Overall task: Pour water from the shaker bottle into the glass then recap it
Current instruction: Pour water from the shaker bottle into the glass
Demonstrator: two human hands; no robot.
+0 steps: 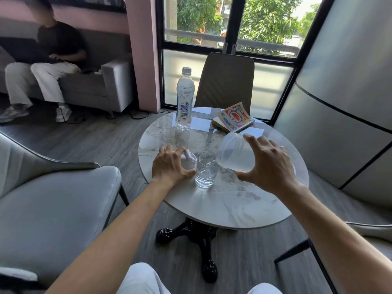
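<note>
Lid (pixel 188 160) mostly hidden under left hand (pixel 169 165), shaker bottle (pixel 235 154) base covered by right hand (pixel 269 164), water bottle (pixel 184 98) label print too small to read, seated person (pixel 42 66) blurred

bright daylight from window (pixel 231 24) | tabletop (pixel 233 204) glare | wide-angle edge warping
</note>
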